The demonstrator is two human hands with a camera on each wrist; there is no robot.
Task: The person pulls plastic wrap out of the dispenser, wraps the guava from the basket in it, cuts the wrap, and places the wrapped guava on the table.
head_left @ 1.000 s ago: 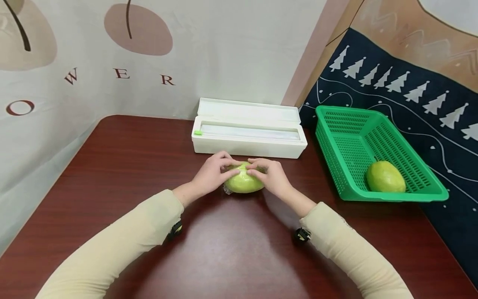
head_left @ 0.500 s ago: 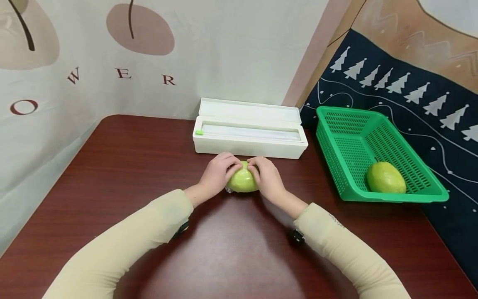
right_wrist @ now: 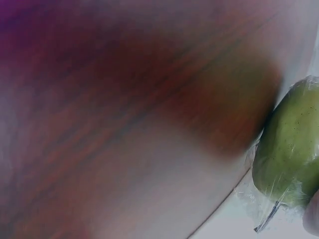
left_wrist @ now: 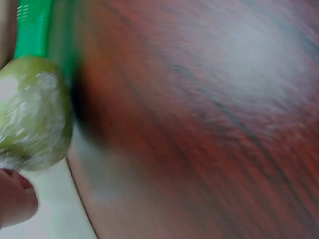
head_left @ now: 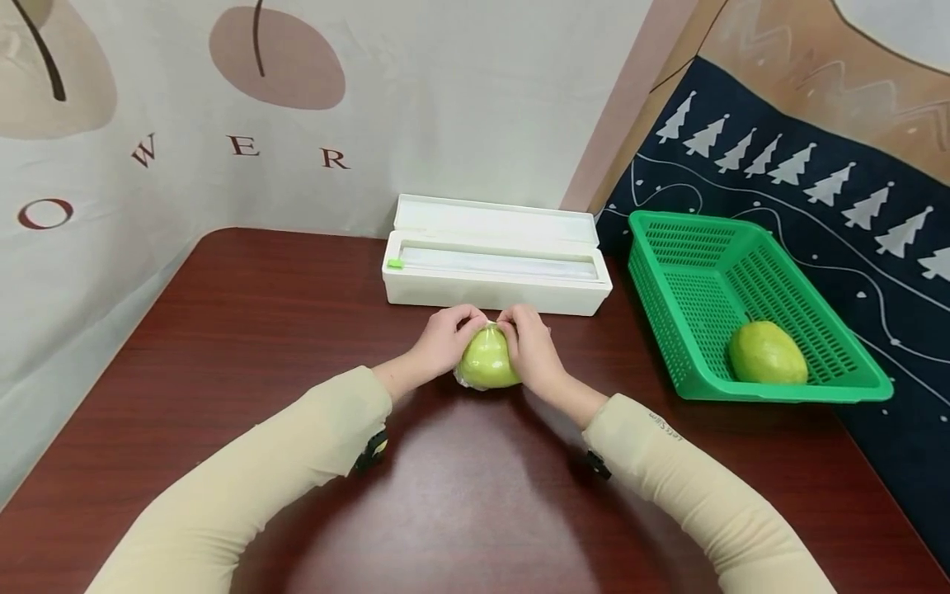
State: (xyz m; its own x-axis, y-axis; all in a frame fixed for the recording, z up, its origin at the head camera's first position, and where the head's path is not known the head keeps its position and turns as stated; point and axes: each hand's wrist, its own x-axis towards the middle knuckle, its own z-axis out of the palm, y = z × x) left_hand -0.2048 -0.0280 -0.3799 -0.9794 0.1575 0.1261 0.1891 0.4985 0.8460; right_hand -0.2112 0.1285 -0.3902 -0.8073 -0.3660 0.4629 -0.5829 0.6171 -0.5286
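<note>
1. While your left hand (head_left: 444, 338) pinches clear film (left_wrist: 44, 97) atop the green fruit (head_left: 486, 363), your right hand (head_left: 533, 351) pinches it too.
2. That fruit is nearer the table's (head_left: 312, 330) far edge.

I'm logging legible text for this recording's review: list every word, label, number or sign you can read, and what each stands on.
"O W E R": separate red-brown letters on the pale wall hanging.
Small dark lettering on the right sleeve: too small to read surely.
No readable text on the white box, green basket or wrapped green fruit.
The blurred wrist views show none.
</note>
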